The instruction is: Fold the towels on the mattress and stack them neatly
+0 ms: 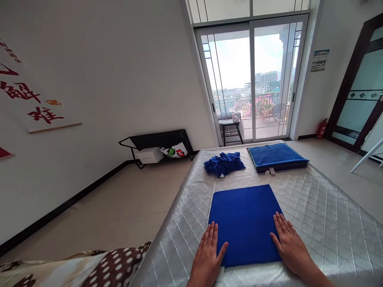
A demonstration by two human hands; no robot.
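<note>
A bright blue towel [243,227] lies flat and smooth on the silver quilted mattress [323,227] in front of me. My left hand [208,251] rests on its left edge near the front corner, fingers stretched out and the thumb apart. On the opposite edge lies my right hand [289,241], also flat, with its thumb over the cloth. Neither hand grips anything. Beyond the towel, a crumpled blue towel [224,163] sits to the left, and a stack of folded blue towels [277,156] with white tags stands to the right.
A patterned brown and cream blanket [116,267] lies at the lower left. Against the wall stands a low black rack [158,141] with white boxes [149,155] below. Sliding glass doors [251,79] are at the back. A fire extinguisher [321,129] stands beside the dark-framed door.
</note>
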